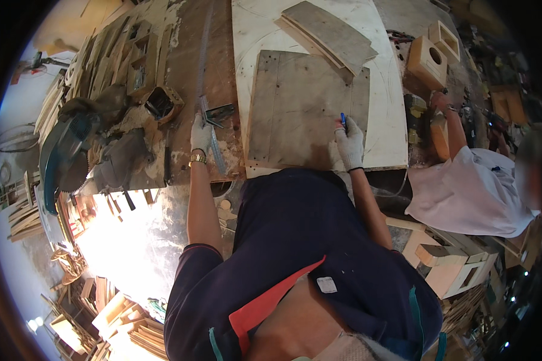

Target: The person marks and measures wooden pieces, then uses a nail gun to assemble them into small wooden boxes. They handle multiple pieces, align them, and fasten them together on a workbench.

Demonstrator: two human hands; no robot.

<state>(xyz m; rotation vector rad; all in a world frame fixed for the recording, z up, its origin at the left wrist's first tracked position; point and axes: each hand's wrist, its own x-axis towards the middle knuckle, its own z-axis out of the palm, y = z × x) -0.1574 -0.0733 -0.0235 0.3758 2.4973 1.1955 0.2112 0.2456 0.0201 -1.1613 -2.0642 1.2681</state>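
My left hand (200,133), in a white knit glove, is closed at the edge of a metal square (217,153) with a dark angled head, on the brown bench top. A long metal ruler (206,48) runs away from that hand toward the far edge. My right hand (350,145), also gloved, grips a blue pen (343,118) upright over the right part of a grey-brown wooden panel (301,114). That panel lies flat on a larger pale board (385,120). Two curved-edge wooden pieces (328,33) overlap its far side.
A circular saw (72,150) with exposed blade stands at the left, near an open wooden box (164,103). Wood strips (102,54) lie behind. At the right are a wooden box with a round hole (429,63) and a co-worker in a white shirt (473,189) reaching over the bench.
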